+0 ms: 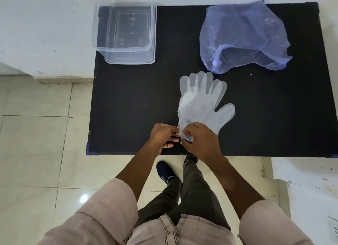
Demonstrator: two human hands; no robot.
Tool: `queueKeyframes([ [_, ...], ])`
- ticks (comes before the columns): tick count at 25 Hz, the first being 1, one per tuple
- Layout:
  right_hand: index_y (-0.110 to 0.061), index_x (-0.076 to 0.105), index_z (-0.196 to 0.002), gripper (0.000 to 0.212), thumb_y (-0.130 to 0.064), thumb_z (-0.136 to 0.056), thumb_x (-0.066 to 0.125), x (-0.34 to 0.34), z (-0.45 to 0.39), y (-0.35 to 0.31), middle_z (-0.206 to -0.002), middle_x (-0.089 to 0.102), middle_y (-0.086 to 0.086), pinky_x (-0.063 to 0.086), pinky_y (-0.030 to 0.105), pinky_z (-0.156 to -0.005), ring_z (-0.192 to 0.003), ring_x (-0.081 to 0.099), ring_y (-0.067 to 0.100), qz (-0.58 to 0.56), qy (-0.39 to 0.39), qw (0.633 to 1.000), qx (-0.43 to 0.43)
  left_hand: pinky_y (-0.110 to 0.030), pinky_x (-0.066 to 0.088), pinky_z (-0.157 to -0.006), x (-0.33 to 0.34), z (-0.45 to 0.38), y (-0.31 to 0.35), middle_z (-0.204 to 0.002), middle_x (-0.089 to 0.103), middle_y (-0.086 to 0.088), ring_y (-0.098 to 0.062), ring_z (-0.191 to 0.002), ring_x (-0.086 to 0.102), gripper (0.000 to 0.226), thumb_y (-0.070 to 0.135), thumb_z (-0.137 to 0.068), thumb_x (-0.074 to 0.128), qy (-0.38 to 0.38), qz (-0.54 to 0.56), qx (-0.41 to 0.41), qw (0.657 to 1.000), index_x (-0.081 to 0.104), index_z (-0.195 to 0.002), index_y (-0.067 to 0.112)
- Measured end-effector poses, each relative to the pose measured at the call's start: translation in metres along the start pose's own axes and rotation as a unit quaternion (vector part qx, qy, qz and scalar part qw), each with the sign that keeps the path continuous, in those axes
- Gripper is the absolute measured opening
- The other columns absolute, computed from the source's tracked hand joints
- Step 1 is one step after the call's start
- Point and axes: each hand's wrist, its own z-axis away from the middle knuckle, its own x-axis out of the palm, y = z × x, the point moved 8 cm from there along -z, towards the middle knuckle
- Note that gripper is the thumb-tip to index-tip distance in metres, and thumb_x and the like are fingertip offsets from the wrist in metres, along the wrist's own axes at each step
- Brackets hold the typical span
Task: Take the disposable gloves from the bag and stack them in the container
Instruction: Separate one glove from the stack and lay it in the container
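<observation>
A stack of clear disposable gloves (201, 100) lies flat on the black table (128, 107), fingers pointing away from me, thumb to the right. My left hand (163, 135) and my right hand (200, 140) both pinch the cuff end of the gloves near the table's front edge. A crumpled bluish plastic bag (243, 36) rests at the back right, its opening facing me. The clear rectangular container (126, 34) stands at the back left corner with nothing visible inside.
The table's front edge (256, 155) runs just behind my hands. White walls and ledges flank the table on both sides. My legs and shoes stand on the tiled floor (45, 144) below.
</observation>
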Motion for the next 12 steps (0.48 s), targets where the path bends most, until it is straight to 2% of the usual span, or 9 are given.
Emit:
queueKeyframes([
  [6, -0.012, 0.074, -0.094, 0.025, -0.034, -0.087, 0.065, -0.008, -0.003, 0.010, -0.088, 0.073, 0.006, 0.045, 0.023, -0.072, -0.076, 0.062, 0.016, -0.044, 0.068, 0.997, 0.013, -0.038, 0.053, -0.084, 0.001, -0.002, 0.002, -0.092, 0.079, -0.007, -0.017, -0.078, 0.073, 0.021, 0.020, -0.090, 0.062, -0.004, -0.010, 0.005, 1.000, 0.074, -0.099, 0.007],
  [9, -0.011, 0.074, -0.083, 0.016, -0.026, -0.085, 0.067, -0.011, -0.007, 0.026, -0.077, 0.071, 0.002, 0.046, 0.023, -0.067, -0.066, 0.060, 0.011, -0.151, 0.067, 0.984, 0.070, -0.035, 0.053, -0.077, -0.004, -0.006, 0.002, -0.095, 0.078, -0.007, -0.017, -0.079, 0.071, 0.020, 0.021, -0.089, 0.063, 0.016, -0.039, 0.016, 0.999, 0.073, -0.100, 0.008],
  [12, -0.007, 0.073, -0.077, 0.010, -0.015, -0.082, 0.070, -0.019, -0.007, 0.050, -0.069, 0.068, 0.000, 0.047, 0.019, -0.065, -0.063, 0.061, 0.009, -0.311, 0.078, 0.935, 0.151, -0.037, 0.057, -0.073, -0.015, -0.007, 0.012, -0.088, 0.076, -0.008, -0.024, -0.079, 0.071, 0.013, 0.022, -0.085, 0.063, 0.084, -0.171, 0.077, 0.979, 0.074, -0.082, 0.016],
])
